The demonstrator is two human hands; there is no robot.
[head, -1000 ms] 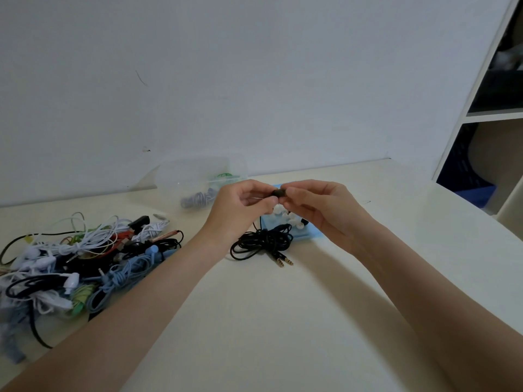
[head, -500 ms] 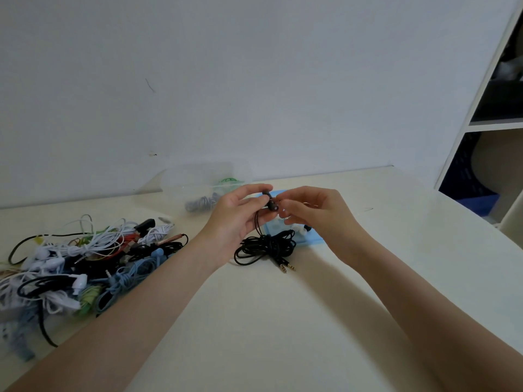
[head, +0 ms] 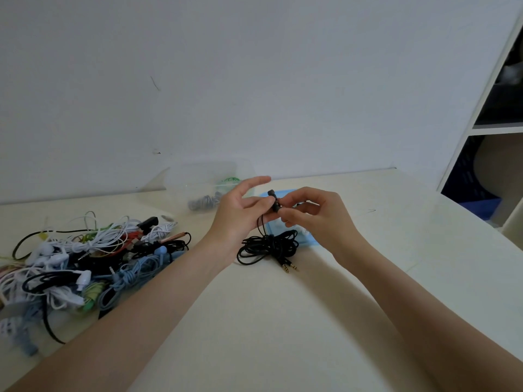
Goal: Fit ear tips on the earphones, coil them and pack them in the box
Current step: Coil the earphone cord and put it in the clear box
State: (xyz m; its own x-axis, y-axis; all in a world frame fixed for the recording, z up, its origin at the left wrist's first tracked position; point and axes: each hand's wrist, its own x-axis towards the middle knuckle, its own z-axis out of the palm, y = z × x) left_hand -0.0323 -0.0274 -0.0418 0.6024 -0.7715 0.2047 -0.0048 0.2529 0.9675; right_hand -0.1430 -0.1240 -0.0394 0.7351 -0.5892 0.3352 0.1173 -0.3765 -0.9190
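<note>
Both hands meet over the pale desk (head: 283, 321). The left hand (head: 240, 210) and right hand (head: 314, 213) each have a pinching grip on the black earphones (head: 274, 203). Their cord (head: 268, 246) lies underneath. A wire pile (head: 85, 258) sits at nine o'clock, shelves (head: 498, 128) at two, and a clear box (head: 203, 179) by the white wall (head: 254, 80).

Black earbud (head: 275, 205) — between both hands' fingers (head: 288, 214)

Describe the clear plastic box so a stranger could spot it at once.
Follow the cream table to its far edge, where it meets the white wall. The clear plastic box stands there, beyond the left hand. It is see-through and holds coiled earphones; the nearby tangled pile lies loose.
</note>
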